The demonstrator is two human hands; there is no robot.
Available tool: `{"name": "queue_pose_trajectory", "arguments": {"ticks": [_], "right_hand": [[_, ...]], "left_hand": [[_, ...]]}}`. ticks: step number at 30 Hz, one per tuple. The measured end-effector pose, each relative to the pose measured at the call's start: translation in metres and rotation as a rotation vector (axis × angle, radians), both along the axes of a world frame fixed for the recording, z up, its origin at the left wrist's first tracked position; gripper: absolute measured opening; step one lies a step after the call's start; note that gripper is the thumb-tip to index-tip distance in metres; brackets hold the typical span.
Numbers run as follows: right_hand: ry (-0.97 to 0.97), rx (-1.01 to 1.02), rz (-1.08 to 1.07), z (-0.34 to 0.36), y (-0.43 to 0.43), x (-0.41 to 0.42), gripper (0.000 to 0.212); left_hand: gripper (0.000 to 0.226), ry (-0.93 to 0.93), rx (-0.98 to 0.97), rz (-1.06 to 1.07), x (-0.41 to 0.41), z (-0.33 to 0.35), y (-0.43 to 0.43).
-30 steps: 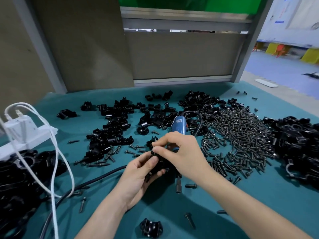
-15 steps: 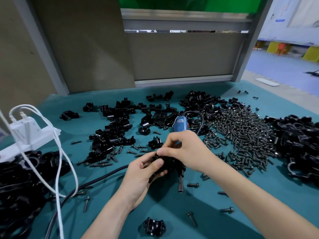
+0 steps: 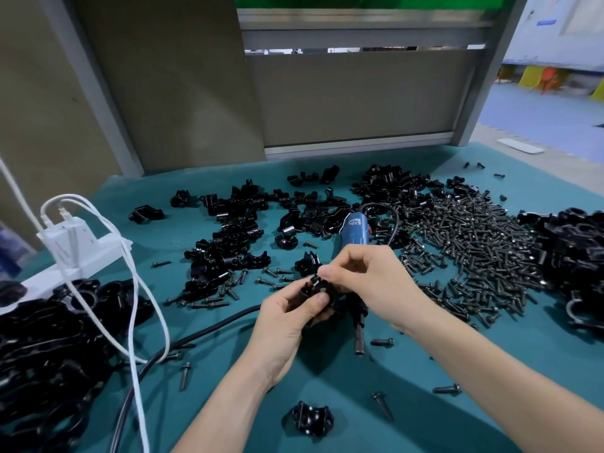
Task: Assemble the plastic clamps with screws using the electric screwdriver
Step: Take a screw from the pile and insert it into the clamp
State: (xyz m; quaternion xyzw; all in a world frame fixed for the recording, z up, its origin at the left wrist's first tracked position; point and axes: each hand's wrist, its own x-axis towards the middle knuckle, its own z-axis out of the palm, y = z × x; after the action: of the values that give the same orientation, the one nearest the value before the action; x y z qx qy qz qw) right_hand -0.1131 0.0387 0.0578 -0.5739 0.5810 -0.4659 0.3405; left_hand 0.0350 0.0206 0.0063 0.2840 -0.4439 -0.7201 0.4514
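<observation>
The left hand [image 3: 287,318] grips the clamp [image 3: 315,294] over the table's [image 3: 327,380] near middle. The right hand [image 3: 369,279] pinches its top, screwdriver [image 3: 354,225] tucked beneath. If that pinch slips, the piece could drop among the screws [image 3: 474,243].

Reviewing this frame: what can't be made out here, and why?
All in the head view:
- Whether a screw sits between the right hand's fingertips at the clamp: the fingers cover it.
- Whether that hand also grips the electric screwdriver: the tool's middle is hidden under the palm.
- The clamp's near side: covered by the left hand.
- The extent of the black parts pile: cut off by the right edge.
- The screwdriver's label: too small to read.
</observation>
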Motion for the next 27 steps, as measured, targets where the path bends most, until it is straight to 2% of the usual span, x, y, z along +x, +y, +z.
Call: {"name": "queue_pose_trajectory", "arguments": {"ticks": [2, 5, 11, 18, 27], "right_hand": [[-0.016, -0.033, -0.022, -0.001, 0.001, 0.001, 0.018], [0.076, -0.073, -0.02, -0.002, 0.001, 0.004, 0.018], [0.217, -0.108, 0.032, 0.0, -0.002, 0.002, 0.015], [0.367, -0.096, 0.124, 0.009, -0.008, -0.006, 0.009], [0.343, -0.003, 0.21, 0.015, -0.012, -0.013, 0.006]], "left_hand": [[0.025, -0.038, -0.018, 0.0, 0.0, 0.0, 0.0], [0.024, -0.076, -0.029, -0.028, 0.001, -0.001, 0.0], [0.021, -0.017, 0.042, -0.074, 0.001, -0.002, -0.002], [0.033, -0.035, 0.023, -0.1, 0.003, 0.0, -0.002], [0.022, -0.059, 0.02, -0.125, 0.005, 0.003, 0.0]]}}
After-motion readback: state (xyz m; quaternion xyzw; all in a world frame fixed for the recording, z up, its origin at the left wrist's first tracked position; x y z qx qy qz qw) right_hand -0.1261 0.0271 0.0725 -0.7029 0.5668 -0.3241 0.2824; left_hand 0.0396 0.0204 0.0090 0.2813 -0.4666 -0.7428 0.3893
